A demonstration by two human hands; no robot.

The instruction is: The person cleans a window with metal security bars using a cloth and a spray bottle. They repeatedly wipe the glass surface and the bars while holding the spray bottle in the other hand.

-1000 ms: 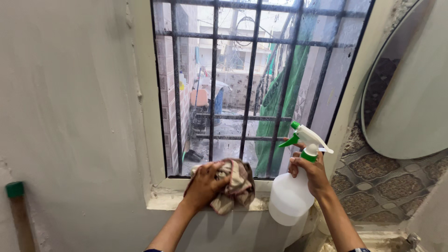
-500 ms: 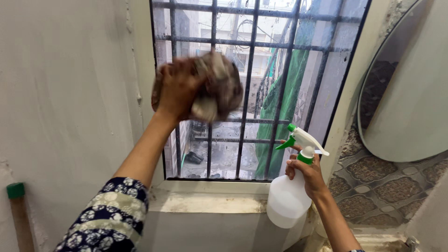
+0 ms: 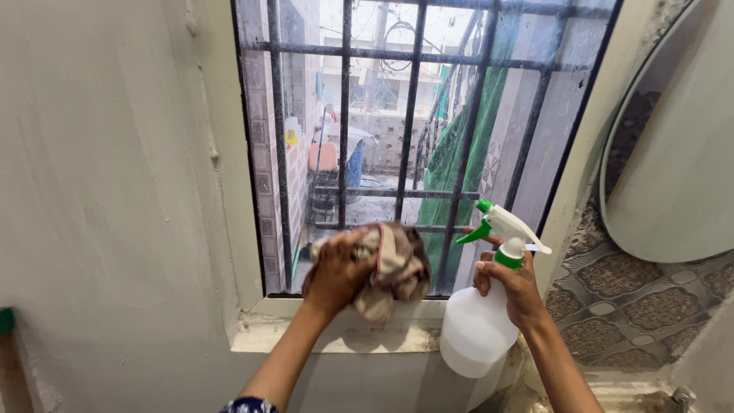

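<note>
My left hand [image 3: 335,274] grips a crumpled brown and beige cloth [image 3: 396,269] and presses it against the lower part of the window pane [image 3: 367,153], just above the sill. My right hand [image 3: 514,284] holds a white spray bottle [image 3: 475,330] by its neck, with fingers near the green trigger [image 3: 475,232]. The bottle's nozzle points left toward the glass. The bottle hangs at the right end of the sill, close to the window frame.
Dark metal bars [image 3: 410,115] cross the window, with green netting [image 3: 459,160] outside. A stained sill [image 3: 290,333] runs below. A plain wall [image 3: 107,191] fills the left. An oval mirror [image 3: 673,153] and patterned tiles [image 3: 627,298] are on the right.
My left hand went up the glass with the cloth to the upper pane, then came back down to the lower pane. The spray bottle stayed nearly still.
</note>
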